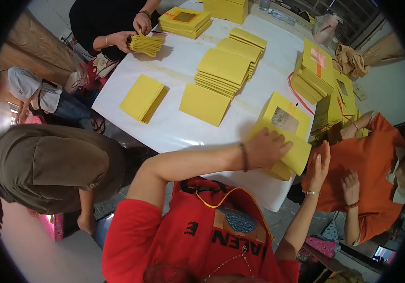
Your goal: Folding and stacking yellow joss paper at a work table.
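Left hand (266, 148) presses flat, unclenched, on a light, floppy yellow envelope stack (287, 141) at the tabletop's (174, 127) four o'clock; right hand (319, 165) open beside; best gripped by edges.

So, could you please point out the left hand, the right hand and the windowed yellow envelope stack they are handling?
left hand (266, 148): head view, back of hand.
right hand (319, 165): head view, palm edge.
windowed yellow envelope stack (285, 118): head view, top envelope's window.
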`<state>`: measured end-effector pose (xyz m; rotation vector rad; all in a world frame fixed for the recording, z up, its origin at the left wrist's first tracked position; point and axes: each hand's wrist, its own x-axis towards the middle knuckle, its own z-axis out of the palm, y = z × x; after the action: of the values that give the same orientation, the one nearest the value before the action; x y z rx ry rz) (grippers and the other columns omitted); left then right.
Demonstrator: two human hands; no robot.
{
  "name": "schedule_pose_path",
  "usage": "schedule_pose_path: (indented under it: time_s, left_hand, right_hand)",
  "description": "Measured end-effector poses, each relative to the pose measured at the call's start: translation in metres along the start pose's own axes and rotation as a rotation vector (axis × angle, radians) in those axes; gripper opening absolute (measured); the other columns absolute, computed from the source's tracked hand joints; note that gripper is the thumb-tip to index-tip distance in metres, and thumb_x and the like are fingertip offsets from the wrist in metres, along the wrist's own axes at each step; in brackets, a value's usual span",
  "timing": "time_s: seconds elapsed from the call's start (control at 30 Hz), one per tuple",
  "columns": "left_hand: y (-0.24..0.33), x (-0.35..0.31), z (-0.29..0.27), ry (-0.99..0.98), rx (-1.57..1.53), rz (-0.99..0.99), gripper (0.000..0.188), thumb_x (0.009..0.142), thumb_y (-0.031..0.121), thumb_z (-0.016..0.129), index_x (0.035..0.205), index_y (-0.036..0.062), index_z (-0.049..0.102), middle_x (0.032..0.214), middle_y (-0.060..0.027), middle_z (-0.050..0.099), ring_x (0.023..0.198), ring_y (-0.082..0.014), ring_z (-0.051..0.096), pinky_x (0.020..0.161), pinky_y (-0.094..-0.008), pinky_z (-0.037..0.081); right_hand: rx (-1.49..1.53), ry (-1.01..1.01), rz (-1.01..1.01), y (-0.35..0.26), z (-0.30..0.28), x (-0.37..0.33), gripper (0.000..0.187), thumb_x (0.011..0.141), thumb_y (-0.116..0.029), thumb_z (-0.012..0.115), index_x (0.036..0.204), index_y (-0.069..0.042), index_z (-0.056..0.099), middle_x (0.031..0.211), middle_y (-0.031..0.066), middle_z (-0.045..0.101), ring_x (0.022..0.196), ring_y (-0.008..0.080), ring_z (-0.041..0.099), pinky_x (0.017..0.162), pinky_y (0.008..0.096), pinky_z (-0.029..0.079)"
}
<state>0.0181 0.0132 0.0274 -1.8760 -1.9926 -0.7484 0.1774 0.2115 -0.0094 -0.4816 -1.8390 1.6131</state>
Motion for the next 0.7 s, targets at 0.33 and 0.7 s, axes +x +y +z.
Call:
schedule_pose_path:
  time_s: [0.33, 0.7]
  left_hand:
    - [-0.137, -0.16, -0.063, -0.18, 0.321, -0.213, 0.051, 0.074, 0.012, 0.052, 0.125, 0.0135, 0.049, 0.12, -0.0089, 0.054, 0.108, -0.0243, 0.05, 0.088, -0.0391, 0.038]
    - [-0.199, -0.173, 0.015, -0.374, 0.296, -0.173, 0.066, 0.068, 0.01, 0.063, 0.13, 0.0195, 0.044, 0.13, -0.0112, 0.044, 0.118, -0.0287, 0.041, 0.096, -0.0437, 0.033]
  right_hand:
    - [0.017, 0.239, 0.231, 0.019, -0.017, -0.024, 0.039, 0.092, -0.019, 0.053, 0.128, -0.005, 0.046, 0.121, 0.0091, 0.056, 0.11, 0.0175, 0.053, 0.09, 0.0311, 0.043]
    - [-0.071, 0.26, 0.223, 0.038, -0.013, -0.041, 0.033, 0.091, -0.015, 0.053, 0.122, -0.003, 0.052, 0.113, 0.0092, 0.06, 0.099, 0.0158, 0.058, 0.085, 0.0296, 0.047]
